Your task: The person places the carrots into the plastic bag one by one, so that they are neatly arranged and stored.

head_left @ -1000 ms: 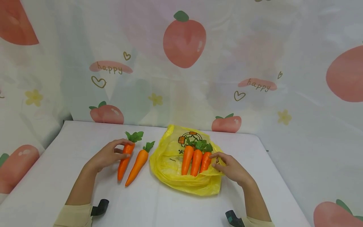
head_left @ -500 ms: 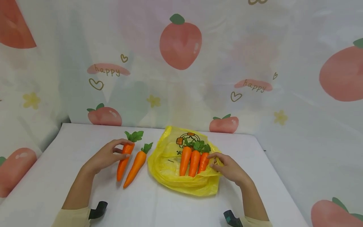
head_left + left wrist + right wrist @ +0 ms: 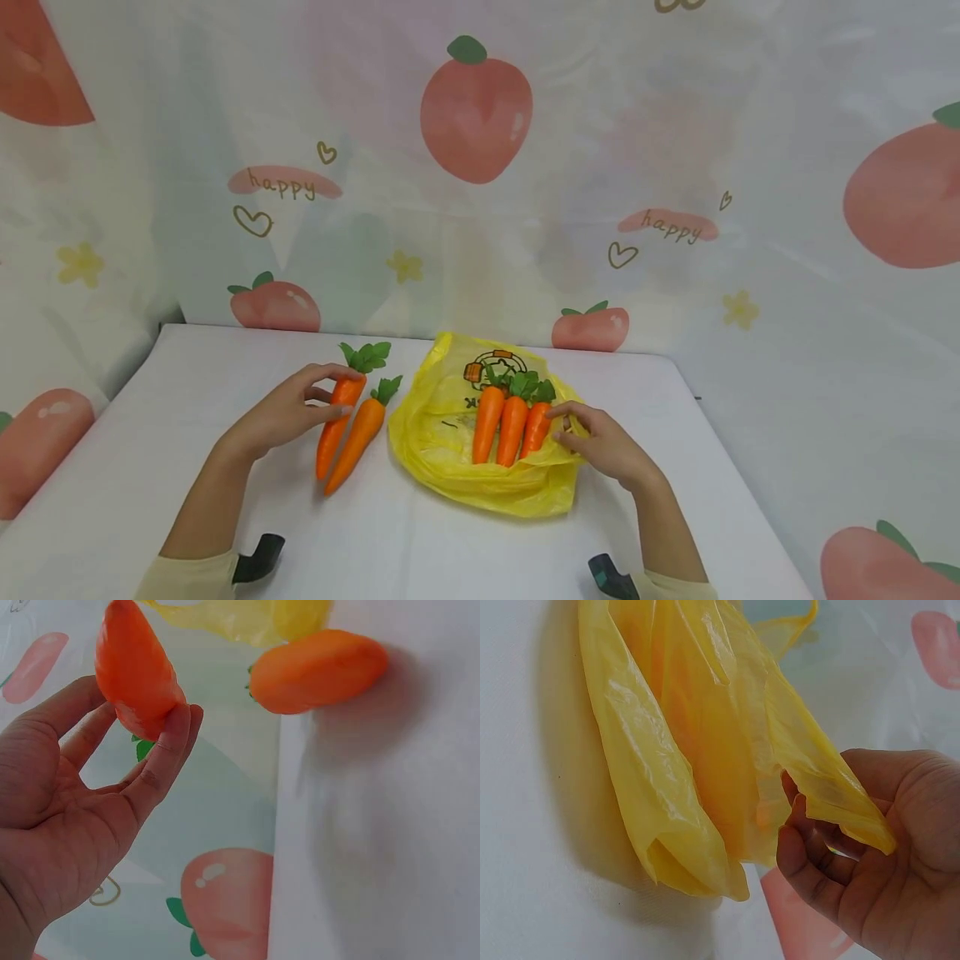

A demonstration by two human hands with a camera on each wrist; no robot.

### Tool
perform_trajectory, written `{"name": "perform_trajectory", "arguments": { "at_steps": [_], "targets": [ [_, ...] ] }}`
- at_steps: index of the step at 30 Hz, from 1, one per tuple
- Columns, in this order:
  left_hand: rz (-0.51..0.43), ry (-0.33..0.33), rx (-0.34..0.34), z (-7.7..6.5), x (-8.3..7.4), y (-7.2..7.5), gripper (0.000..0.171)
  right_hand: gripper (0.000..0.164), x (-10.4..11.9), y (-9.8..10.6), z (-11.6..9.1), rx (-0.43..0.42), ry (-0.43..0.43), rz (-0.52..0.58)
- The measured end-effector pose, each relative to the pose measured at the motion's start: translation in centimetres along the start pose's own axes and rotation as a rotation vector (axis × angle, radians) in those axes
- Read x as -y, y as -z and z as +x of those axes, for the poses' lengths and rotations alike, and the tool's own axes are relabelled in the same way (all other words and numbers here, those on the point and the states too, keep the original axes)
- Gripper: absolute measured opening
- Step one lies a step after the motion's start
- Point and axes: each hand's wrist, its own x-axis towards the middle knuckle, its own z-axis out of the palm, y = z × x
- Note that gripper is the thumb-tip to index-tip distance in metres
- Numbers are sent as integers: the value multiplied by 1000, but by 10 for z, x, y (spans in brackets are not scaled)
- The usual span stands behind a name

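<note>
Pinching one carrot (image 3: 328,446) in the left hand (image 3: 283,412), just beside another carrot (image 3: 357,443), left of the yellow bag (image 3: 431,442). Also gripping that bag with the right hand (image 3: 609,443), near three carrots (image 3: 512,429) inside.

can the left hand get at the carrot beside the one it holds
Probably yes: the loose carrot lies close to the left hand with nothing over it, though the hand may first have to release its held carrot.
</note>
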Motion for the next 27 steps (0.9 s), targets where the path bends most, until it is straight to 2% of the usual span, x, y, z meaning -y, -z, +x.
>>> {"name": "perform_trajectory", "arguments": {
  "at_steps": [15, 27],
  "targets": [
    [-43, -91, 19, -3, -35, -7, 42, 27, 1, 2, -1, 4, 7, -12],
    [-49, -137, 40, -1, -48, -17, 40, 27, -2, 3, 0, 4, 11, 3]
  ]
}}
